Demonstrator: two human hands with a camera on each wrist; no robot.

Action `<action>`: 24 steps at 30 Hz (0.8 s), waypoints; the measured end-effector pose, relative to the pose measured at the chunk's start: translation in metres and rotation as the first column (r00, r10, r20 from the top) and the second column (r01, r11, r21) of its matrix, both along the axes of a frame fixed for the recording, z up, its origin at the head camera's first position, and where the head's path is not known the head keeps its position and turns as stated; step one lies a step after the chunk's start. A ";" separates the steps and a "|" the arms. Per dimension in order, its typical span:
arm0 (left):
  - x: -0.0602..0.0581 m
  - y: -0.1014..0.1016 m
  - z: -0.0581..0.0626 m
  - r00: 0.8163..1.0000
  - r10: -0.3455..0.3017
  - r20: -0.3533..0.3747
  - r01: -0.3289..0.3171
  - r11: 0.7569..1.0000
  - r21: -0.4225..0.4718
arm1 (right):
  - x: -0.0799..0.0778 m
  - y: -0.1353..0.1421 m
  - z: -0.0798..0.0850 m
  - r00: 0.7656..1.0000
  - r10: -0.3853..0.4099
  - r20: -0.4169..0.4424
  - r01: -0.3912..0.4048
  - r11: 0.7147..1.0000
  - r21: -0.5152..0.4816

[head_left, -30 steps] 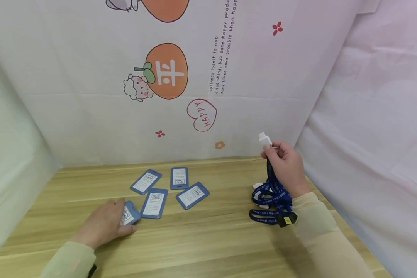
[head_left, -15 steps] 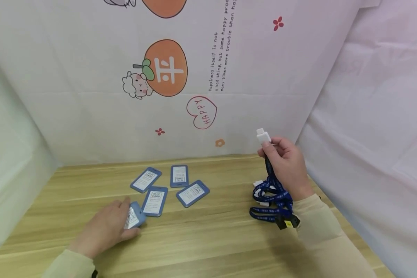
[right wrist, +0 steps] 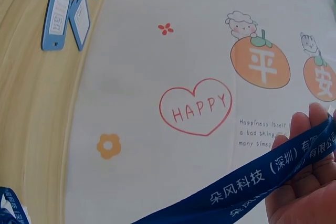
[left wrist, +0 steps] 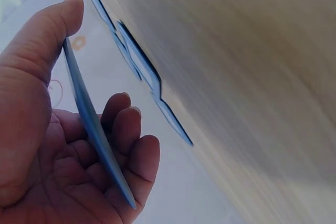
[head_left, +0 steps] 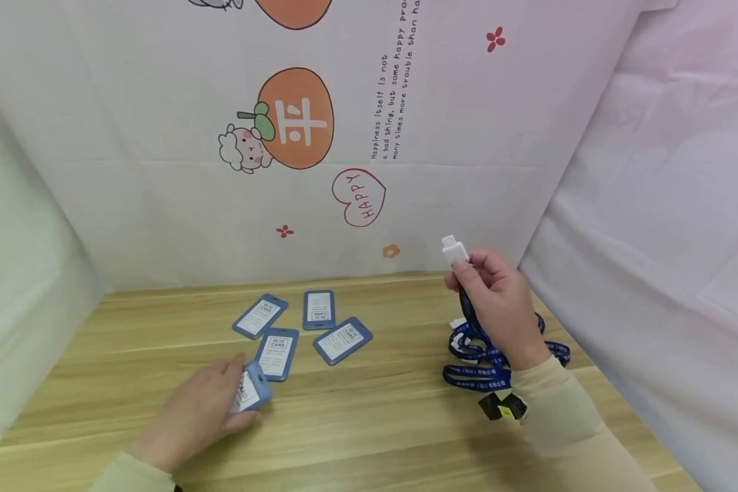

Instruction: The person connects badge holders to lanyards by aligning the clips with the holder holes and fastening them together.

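My left hand [head_left: 199,403] grips a blue ID card holder [head_left: 251,391] by its edges, thumb on one side and fingers curled on the other. The left wrist view shows this card holder [left wrist: 97,129] edge-on, lifted off the table. My right hand [head_left: 498,301] pinches the white plastic clip [head_left: 455,251] of a dark blue lanyard between thumb and fingers. In the right wrist view the lanyard strap [right wrist: 247,182], printed with white characters, runs across the fingers. Below that hand the strap trails down toward a heap of blue lanyards [head_left: 476,376] with white clips.
Several more blue card holders lie flat on the wooden table [head_left: 369,424], among them an upright one [head_left: 277,353] and a slanted one [head_left: 343,340]. A printed white cloth [head_left: 443,123] rises behind the table, with white cloth on both sides.
My left hand has moved right and slightly lower with the card holder, raising it. My right hand has shifted a little left with the lanyard clip. The other card holders stay put.
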State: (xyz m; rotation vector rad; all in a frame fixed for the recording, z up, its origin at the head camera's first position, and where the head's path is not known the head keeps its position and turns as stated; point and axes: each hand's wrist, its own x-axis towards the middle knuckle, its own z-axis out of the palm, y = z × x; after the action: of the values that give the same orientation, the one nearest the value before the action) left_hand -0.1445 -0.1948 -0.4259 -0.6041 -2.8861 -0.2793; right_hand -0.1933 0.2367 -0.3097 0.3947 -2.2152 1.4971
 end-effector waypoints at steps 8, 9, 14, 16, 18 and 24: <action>0.006 0.007 0.002 0.999 -0.020 -0.025 0.020 1.000 -0.008 | 0.006 -0.012 -0.006 0.998 0.054 0.021 -0.054 0.998 -0.027; 0.007 0.009 0.002 0.999 -0.020 -0.025 0.020 1.000 -0.008 | 0.007 -0.013 -0.007 0.998 0.058 0.025 -0.057 0.998 -0.026; 0.009 0.017 0.006 0.998 -0.026 -0.050 0.026 1.000 -0.015 | 0.013 -0.020 -0.012 0.996 0.078 0.035 -0.077 0.997 -0.017; 0.010 0.019 0.007 0.998 -0.026 -0.052 0.026 1.000 -0.015 | 0.014 -0.023 -0.014 0.995 0.093 0.046 -0.092 0.996 -0.022; 0.011 0.021 0.008 0.998 -0.027 -0.056 0.026 1.000 -0.016 | 0.015 -0.027 -0.017 0.992 0.109 0.057 -0.108 0.994 -0.025; 0.016 0.026 0.012 0.997 -0.031 -0.065 0.028 0.999 -0.034 | 0.019 -0.039 -0.025 0.984 0.151 0.096 -0.149 0.988 -0.031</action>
State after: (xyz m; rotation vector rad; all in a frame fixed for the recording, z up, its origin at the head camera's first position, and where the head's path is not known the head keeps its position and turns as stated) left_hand -0.1286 -0.1691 -0.4144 -0.6496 -2.8257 -0.2119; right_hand -0.1746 0.1980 -0.3350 0.5000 -2.2847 1.6522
